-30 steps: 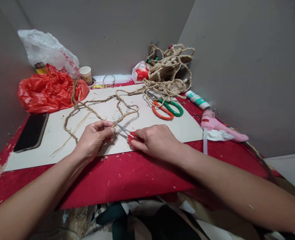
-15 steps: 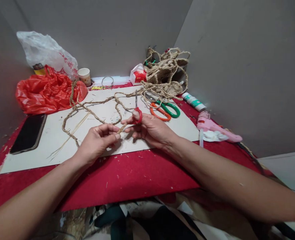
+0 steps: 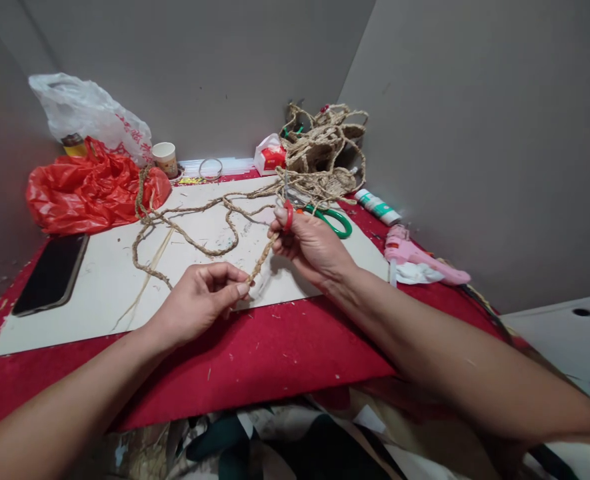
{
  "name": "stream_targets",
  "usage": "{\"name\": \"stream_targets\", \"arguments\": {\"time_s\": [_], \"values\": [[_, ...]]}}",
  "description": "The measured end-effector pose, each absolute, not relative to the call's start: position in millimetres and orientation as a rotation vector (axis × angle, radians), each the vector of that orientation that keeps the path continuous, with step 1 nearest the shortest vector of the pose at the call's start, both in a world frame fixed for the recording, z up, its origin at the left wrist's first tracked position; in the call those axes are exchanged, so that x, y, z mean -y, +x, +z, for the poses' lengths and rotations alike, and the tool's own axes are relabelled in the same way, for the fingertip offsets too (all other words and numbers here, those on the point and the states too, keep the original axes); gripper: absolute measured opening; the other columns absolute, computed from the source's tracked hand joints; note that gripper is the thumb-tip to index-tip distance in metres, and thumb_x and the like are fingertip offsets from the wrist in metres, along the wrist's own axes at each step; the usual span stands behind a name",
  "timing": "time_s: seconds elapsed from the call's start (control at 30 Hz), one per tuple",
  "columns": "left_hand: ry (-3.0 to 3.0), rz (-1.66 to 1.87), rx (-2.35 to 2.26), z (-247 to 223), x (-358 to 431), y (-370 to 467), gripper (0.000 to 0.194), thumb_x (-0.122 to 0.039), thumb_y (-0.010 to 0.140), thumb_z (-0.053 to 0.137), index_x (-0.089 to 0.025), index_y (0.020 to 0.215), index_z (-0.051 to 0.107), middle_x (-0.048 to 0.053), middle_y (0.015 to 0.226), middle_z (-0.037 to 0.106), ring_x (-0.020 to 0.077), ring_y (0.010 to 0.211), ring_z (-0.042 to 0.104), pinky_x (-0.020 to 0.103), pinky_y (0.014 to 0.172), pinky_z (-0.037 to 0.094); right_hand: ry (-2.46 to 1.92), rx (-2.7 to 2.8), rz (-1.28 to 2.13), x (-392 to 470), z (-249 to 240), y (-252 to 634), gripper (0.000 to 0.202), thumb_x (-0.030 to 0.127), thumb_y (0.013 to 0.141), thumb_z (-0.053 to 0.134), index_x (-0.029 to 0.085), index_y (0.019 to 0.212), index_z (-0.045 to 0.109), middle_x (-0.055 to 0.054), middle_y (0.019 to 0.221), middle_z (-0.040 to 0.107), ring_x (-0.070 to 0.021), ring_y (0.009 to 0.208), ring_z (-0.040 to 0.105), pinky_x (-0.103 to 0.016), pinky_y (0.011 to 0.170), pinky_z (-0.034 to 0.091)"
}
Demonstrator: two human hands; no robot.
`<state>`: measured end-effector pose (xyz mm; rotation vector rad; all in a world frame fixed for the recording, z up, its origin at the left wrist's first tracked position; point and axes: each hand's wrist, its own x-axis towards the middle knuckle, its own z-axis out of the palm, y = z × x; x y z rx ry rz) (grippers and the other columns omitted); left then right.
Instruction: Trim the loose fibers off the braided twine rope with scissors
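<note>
Between my two hands a short stretch of braided straw rope (image 3: 263,259) runs at a slant. My left hand (image 3: 205,297) pinches its lower end between thumb and fingers. The upper end is held in the fingertips of my right hand (image 3: 317,250). That same hand also has small red-handled scissors (image 3: 289,217) looped on its thumb, blades pointing up and away from the rope. More of the brown rope (image 3: 199,245) lies in loose curves on the white board, and its link to the held piece is hidden by my left hand.
On the white board (image 3: 99,287) lie loose straw strands (image 3: 147,273) and green-handled scissors (image 3: 335,223). A phone (image 3: 52,273) and red plastic bag (image 3: 95,193) are left. Behind stand a paper cup (image 3: 165,159) and a rope pile (image 3: 325,150); a pink glue gun (image 3: 419,255) lies right.
My hands have moved apart: the right one up and to the right with the scissors, the left slightly nearer me. A longer stretch of rope now shows between them.
</note>
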<state>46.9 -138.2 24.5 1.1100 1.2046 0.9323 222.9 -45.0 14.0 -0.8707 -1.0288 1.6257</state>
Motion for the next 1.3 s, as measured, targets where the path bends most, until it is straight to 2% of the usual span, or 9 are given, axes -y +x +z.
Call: {"name": "stream_targets", "arguments": {"time_s": [0.2, 0.33, 0.4, 0.47, 0.57, 0.7, 0.8, 1.0, 1.3], "values": [[1.090, 1.072, -1.254, 24.9, 141.6, 49.1, 0.022, -0.032, 0.068, 0.076, -0.017, 0.082, 0.068, -0.005, 0.062, 0.054, 0.0033, 0.044, 0.035, 0.017, 0.042, 0.025, -0.926, 1.072, 1.695, 41.0, 12.0, 222.9, 0.029, 0.039, 0.070, 0.076, 0.014, 0.066, 0.062, 0.000, 0.064, 0.066, -0.0057, 0.049, 0.058, -0.015, 0.047, 0.048], [1.138, 1.148, -1.344, 19.9, 135.3, 41.5, 0.026, -0.040, 0.072, 0.072, -0.016, 0.082, 0.069, -0.006, 0.054, 0.050, 0.0044, 0.044, 0.033, 0.018, 0.042, 0.023, -0.946, 1.152, 1.659, 41.2, 14.1, 229.2, 0.035, 0.048, 0.070, 0.073, 0.016, 0.073, 0.061, -0.004, 0.078, 0.070, -0.0098, 0.058, 0.064, -0.019, 0.050, 0.050], [1.151, 1.176, -1.353, 19.1, 131.8, 38.2, 0.027, -0.042, 0.075, 0.068, -0.016, 0.079, 0.069, -0.005, 0.051, 0.049, 0.0040, 0.041, 0.030, 0.018, 0.041, 0.020, -0.950, 1.221, 1.579, 42.3, 15.4, 234.2, 0.039, 0.054, 0.071, 0.070, 0.016, 0.073, 0.060, -0.004, 0.075, 0.070, -0.0101, 0.056, 0.063, -0.020, 0.050, 0.049], [1.124, 1.183, -1.318, 19.8, 129.0, 35.7, 0.027, -0.043, 0.078, 0.065, -0.016, 0.080, 0.069, -0.004, 0.052, 0.052, 0.0035, 0.039, 0.027, 0.018, 0.039, 0.017, -0.953, 1.337, 1.495, 45.4, 16.0, 238.5, 0.043, 0.059, 0.073, 0.066, 0.017, 0.069, 0.058, -0.002, 0.063, 0.066, -0.0093, 0.047, 0.057, -0.020, 0.046, 0.045], [1.036, 1.197, -1.241, 22.2, 126.6, 33.7, 0.026, -0.039, 0.078, 0.064, -0.015, 0.086, 0.068, -0.003, 0.052, 0.055, 0.0027, 0.036, 0.024, 0.018, 0.038, 0.015, -0.971, 1.658, 1.336, 55.3, 15.3, 239.9, 0.042, 0.054, 0.074, 0.065, 0.016, 0.060, 0.057, 0.005, 0.043, 0.047, -0.0064, 0.036, 0.039, -0.020, 0.039, 0.030], [0.958, 1.241, -1.192, 24.0, 125.2, 32.0, 0.027, -0.036, 0.075, 0.068, -0.014, 0.090, 0.065, -0.002, 0.053, 0.059, 0.0030, 0.035, 0.030, 0.018, 0.038, 0.017, -0.898, 2.119, 1.002, 70.0, 11.4, 234.4, 0.036, 0.038, 0.080, 0.058, 0.015, 0.053, 0.051, 0.006, 0.047, 0.035, -0.0060, 0.046, 0.032, -0.021, 0.047, 0.026], [0.948, 1.257, -1.164, 23.4, 124.4, 30.7, 0.025, -0.034, 0.074, 0.068, -0.015, 0.089, 0.063, -0.001, 0.055, 0.062, 0.0028, 0.035, 0.031, 0.018, 0.037, 0.016, -0.942, 2.332, 0.746, 76.1, 9.9, 231.5, 0.032, 0.034, 0.081, 0.052, 0.015, 0.056, 0.054, 0.005, 0.049, 0.039, -0.0069, 0.049, 0.033, -0.022, 0.051, 0.024], [0.944, 1.269, -1.160, 22.8, 123.5, 31.0, 0.019, -0.028, 0.075, 0.066, -0.015, 0.087, 0.059, -0.001, 0.055, 0.063, 0.0028, 0.033, 0.032, 0.017, 0.036, 0.018, -1.183, 2.535, 0.272, 81.4, 16.2, 229.0, 0.033, 0.043, 0.077, 0.055, 0.016, 0.060, 0.059, 0.000, 0.053, 0.054, -0.0095, 0.052, 0.040, -0.024, 0.053, 0.018], [1.019, 1.168, -1.224, 21.0, 124.9, 32.7, 0.016, -0.029, 0.076, 0.065, -0.015, 0.081, 0.060, -0.001, 0.055, 0.064, 0.0029, 0.032, 0.034, 0.017, 0.034, 0.019, -1.249, 2.623, -0.011, 82.8, 15.0, 221.7, 0.038, 0.049, 0.081, 0.050, 0.016, 0.072, 0.067, -0.006, 0.067, 0.068, -0.0145, 0.058, 0.054, -0.026, 0.052, 0.016]]}}
